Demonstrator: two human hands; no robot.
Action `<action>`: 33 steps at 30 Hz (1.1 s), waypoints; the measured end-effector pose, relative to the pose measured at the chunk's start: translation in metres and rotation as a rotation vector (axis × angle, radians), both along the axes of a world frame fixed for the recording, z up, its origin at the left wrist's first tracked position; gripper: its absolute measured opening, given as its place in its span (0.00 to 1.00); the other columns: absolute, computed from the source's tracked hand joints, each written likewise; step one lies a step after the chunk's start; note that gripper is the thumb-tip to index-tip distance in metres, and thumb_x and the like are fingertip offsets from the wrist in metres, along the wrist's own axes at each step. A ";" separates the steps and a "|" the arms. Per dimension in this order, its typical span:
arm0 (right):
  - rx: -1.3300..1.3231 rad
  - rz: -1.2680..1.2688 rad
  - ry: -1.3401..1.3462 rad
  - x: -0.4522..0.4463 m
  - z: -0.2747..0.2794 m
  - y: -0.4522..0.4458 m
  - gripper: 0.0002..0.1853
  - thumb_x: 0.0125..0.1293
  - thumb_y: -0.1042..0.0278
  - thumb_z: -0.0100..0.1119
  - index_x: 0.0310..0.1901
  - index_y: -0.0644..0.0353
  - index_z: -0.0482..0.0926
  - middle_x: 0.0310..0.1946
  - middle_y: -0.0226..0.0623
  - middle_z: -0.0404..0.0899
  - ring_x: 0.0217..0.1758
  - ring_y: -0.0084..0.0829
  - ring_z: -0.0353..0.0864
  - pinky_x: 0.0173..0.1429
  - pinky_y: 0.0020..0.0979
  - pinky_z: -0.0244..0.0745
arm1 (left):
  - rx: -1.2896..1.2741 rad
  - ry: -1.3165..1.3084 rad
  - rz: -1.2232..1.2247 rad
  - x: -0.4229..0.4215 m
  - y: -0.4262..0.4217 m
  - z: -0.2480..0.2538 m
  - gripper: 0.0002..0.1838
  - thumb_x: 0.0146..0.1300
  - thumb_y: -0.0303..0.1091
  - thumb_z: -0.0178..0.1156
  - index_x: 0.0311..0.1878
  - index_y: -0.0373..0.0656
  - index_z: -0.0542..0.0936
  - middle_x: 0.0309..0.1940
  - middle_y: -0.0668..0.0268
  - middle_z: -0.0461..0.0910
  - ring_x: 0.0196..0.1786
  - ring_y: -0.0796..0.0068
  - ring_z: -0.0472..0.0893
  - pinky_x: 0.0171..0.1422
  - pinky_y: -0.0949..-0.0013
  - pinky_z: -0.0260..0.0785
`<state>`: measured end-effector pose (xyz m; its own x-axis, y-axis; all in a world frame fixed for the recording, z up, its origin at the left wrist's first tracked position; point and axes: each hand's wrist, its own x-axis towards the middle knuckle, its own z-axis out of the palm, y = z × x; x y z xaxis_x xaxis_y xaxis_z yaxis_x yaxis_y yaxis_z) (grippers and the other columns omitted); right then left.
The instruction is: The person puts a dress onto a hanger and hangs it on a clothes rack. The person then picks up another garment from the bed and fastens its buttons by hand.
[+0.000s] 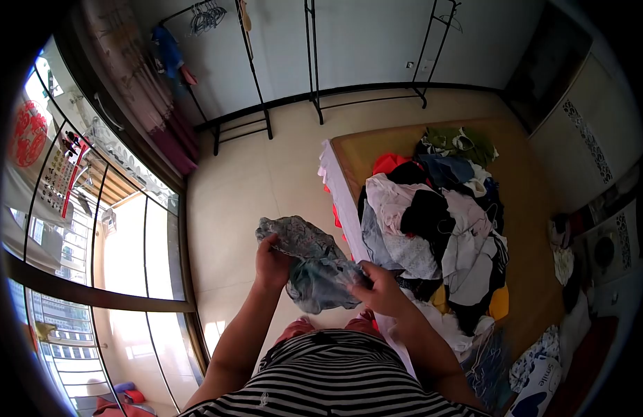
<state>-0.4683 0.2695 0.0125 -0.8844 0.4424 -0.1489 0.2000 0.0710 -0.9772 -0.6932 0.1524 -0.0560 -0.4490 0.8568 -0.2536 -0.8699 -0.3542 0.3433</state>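
Observation:
A crumpled grey patterned garment (pixel 314 247) hangs between my two hands in front of my body, above the floor. My left hand (pixel 270 263) grips its left edge, with the fingers closed on the cloth. At the right end, my right hand (pixel 378 285) is closed on the same cloth. What kind of garment it is, I cannot make out, since it is bunched and partly blurred. Just right of my right hand lies a large heap of mixed clothes (pixel 467 240) in white, black, red, green and blue.
The heap lies on a bed with a brown mat (pixel 523 201). Black clothes racks (pixel 311 62) stand along the far wall, one with hangers (pixel 207 17). A barred window (pixel 106 229) and a curtain (pixel 133 76) are on the left. A patterned pillow (pixel 537 386) sits at lower right.

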 end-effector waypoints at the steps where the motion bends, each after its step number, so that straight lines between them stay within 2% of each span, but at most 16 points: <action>1: 0.034 -0.140 0.068 -0.002 -0.004 0.005 0.08 0.58 0.74 0.63 0.36 0.62 0.73 0.26 0.22 0.70 0.29 0.13 0.66 0.34 0.21 0.66 | -0.034 0.028 0.046 0.000 -0.002 0.004 0.22 0.68 0.40 0.44 0.61 0.38 0.67 0.57 0.56 0.72 0.61 0.58 0.70 0.71 0.56 0.55; 3: -0.040 -0.330 0.103 -0.007 -0.015 0.010 0.08 0.58 0.74 0.62 0.37 0.62 0.74 0.26 0.22 0.71 0.29 0.14 0.67 0.34 0.21 0.66 | -0.205 -0.039 0.119 0.015 -0.007 0.019 0.23 0.69 0.39 0.44 0.64 0.39 0.63 0.62 0.56 0.67 0.66 0.60 0.65 0.74 0.59 0.50; 5: -0.070 -0.361 0.124 -0.010 -0.009 0.013 0.07 0.58 0.75 0.61 0.37 0.62 0.74 0.27 0.23 0.72 0.29 0.15 0.68 0.35 0.21 0.66 | -0.406 0.140 0.187 0.023 -0.004 0.032 0.24 0.70 0.36 0.45 0.67 0.42 0.59 0.66 0.57 0.63 0.68 0.61 0.62 0.74 0.58 0.47; 6: -0.100 -0.393 0.144 -0.010 -0.006 0.014 0.07 0.58 0.76 0.61 0.38 0.62 0.74 0.28 0.24 0.73 0.30 0.15 0.69 0.36 0.21 0.67 | -0.396 0.122 0.234 0.021 -0.004 0.035 0.23 0.64 0.43 0.56 0.59 0.46 0.67 0.58 0.66 0.67 0.62 0.68 0.65 0.66 0.59 0.56; 9: -0.409 -0.422 0.254 -0.012 -0.001 0.012 0.07 0.58 0.78 0.59 0.38 0.62 0.74 0.31 0.26 0.74 0.32 0.16 0.70 0.38 0.20 0.67 | -0.497 0.237 0.220 0.016 -0.014 0.056 0.23 0.64 0.33 0.55 0.62 0.44 0.65 0.62 0.64 0.64 0.64 0.68 0.64 0.67 0.60 0.56; 10: -0.462 -0.420 0.237 -0.012 0.003 0.014 0.07 0.59 0.79 0.58 0.39 0.62 0.74 0.32 0.27 0.74 0.33 0.17 0.71 0.40 0.21 0.68 | -0.662 0.761 0.141 0.015 -0.022 0.048 0.23 0.63 0.21 0.50 0.63 0.41 0.66 0.60 0.62 0.67 0.64 0.67 0.66 0.65 0.62 0.60; 11: -0.459 -0.410 0.241 -0.013 0.003 0.017 0.07 0.59 0.79 0.58 0.39 0.62 0.74 0.32 0.27 0.74 0.33 0.17 0.71 0.40 0.21 0.68 | -0.661 0.763 0.151 0.010 -0.025 0.051 0.23 0.63 0.21 0.50 0.63 0.41 0.66 0.60 0.62 0.67 0.64 0.67 0.66 0.65 0.62 0.60; 13: -0.141 -0.316 0.189 -0.013 0.003 0.021 0.07 0.58 0.79 0.59 0.39 0.63 0.74 0.31 0.27 0.74 0.32 0.19 0.73 0.38 0.24 0.69 | -0.692 0.805 0.105 0.010 -0.026 0.071 0.21 0.62 0.17 0.47 0.59 0.39 0.70 0.56 0.61 0.71 0.59 0.66 0.71 0.60 0.64 0.65; 14: 0.306 -0.340 0.095 -0.015 0.007 0.022 0.07 0.56 0.80 0.59 0.37 0.64 0.73 0.28 0.30 0.74 0.30 0.22 0.74 0.36 0.27 0.69 | -0.726 0.806 0.111 0.013 -0.023 0.082 0.19 0.62 0.18 0.48 0.57 0.37 0.72 0.53 0.61 0.73 0.56 0.67 0.73 0.57 0.65 0.67; 15: 0.311 -0.339 0.099 -0.020 0.004 0.026 0.07 0.56 0.80 0.59 0.37 0.64 0.73 0.28 0.30 0.74 0.30 0.22 0.74 0.36 0.27 0.69 | -0.759 0.805 0.117 0.016 -0.020 0.092 0.17 0.62 0.18 0.49 0.54 0.35 0.75 0.50 0.61 0.75 0.53 0.67 0.76 0.54 0.67 0.70; 17: 0.807 -0.459 0.075 -0.029 -0.009 0.036 0.08 0.54 0.81 0.58 0.35 0.64 0.71 0.25 0.34 0.73 0.28 0.23 0.73 0.34 0.27 0.69 | -0.571 0.656 0.196 0.027 -0.015 0.099 0.13 0.61 0.35 0.61 0.41 0.33 0.78 0.35 0.66 0.79 0.37 0.78 0.77 0.43 0.74 0.69; 23: 0.588 -0.565 0.174 -0.012 0.052 0.007 0.10 0.51 0.83 0.55 0.36 0.64 0.70 0.24 0.39 0.74 0.26 0.28 0.76 0.30 0.27 0.69 | -0.567 0.726 0.272 0.022 -0.011 0.113 0.13 0.62 0.36 0.62 0.42 0.35 0.78 0.34 0.68 0.78 0.38 0.81 0.76 0.42 0.75 0.69; 25: 0.549 -0.464 0.221 -0.012 0.053 -0.007 0.09 0.53 0.79 0.55 0.37 0.66 0.72 0.25 0.40 0.76 0.27 0.30 0.76 0.32 0.29 0.70 | -0.458 0.768 0.353 0.019 -0.007 0.127 0.14 0.63 0.35 0.62 0.46 0.36 0.77 0.34 0.69 0.77 0.37 0.80 0.77 0.41 0.74 0.70; 27: 0.558 0.137 -0.139 -0.006 0.019 -0.015 0.10 0.56 0.72 0.56 0.38 0.67 0.73 0.28 0.42 0.78 0.27 0.34 0.77 0.33 0.33 0.71 | -0.387 0.649 0.320 0.005 -0.005 0.122 0.14 0.63 0.35 0.61 0.48 0.37 0.76 0.35 0.69 0.77 0.37 0.79 0.77 0.41 0.73 0.71; 29: 0.278 0.559 -0.116 -0.003 0.013 -0.036 0.15 0.60 0.64 0.57 0.42 0.68 0.75 0.32 0.43 0.80 0.31 0.38 0.79 0.38 0.36 0.73 | -0.250 0.523 0.231 -0.003 -0.004 0.111 0.17 0.63 0.33 0.60 0.53 0.39 0.73 0.42 0.65 0.77 0.42 0.73 0.79 0.45 0.69 0.74; 33: 0.042 0.648 -0.094 -0.003 0.034 -0.040 0.17 0.65 0.61 0.59 0.50 0.65 0.76 0.37 0.40 0.82 0.41 0.29 0.82 0.47 0.28 0.76 | -0.081 0.527 0.097 0.001 -0.008 0.097 0.21 0.65 0.34 0.56 0.59 0.37 0.70 0.52 0.57 0.76 0.54 0.64 0.77 0.58 0.62 0.70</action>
<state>-0.4716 0.2297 0.0462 -0.9579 -0.1683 -0.2324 0.1881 0.2433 -0.9515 -0.6925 0.1441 0.0406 -0.6090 0.7923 -0.0359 -0.5369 -0.3785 0.7540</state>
